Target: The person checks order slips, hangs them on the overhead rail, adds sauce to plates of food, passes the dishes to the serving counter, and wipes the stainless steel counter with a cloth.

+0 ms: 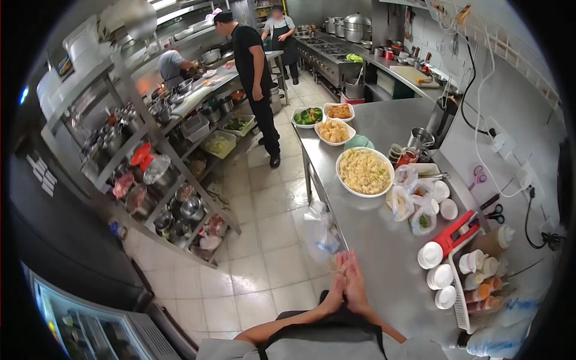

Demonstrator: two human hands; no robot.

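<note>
Both of my hands meet over the near left edge of the steel table. My left hand (335,291) is closed, its fingers up against the other hand. My right hand (354,281) has its fingers pressed together and pointing away from me. Something small and pale may be between the fingers, but it is too small to make out. Just beyond them, a clear plastic bag (323,231) hangs at the edge of the table (378,240). Farther up the table stands a large white bowl of yellowish food (365,171).
Bowls of broccoli (308,116) and fried food (334,131) stand at the table's far end. White lidded cups (440,276), a red tool (456,233) and a sauce-bottle basket (459,294) line the right. A person in black (246,66) stands beside shelving (150,204); others work farther back.
</note>
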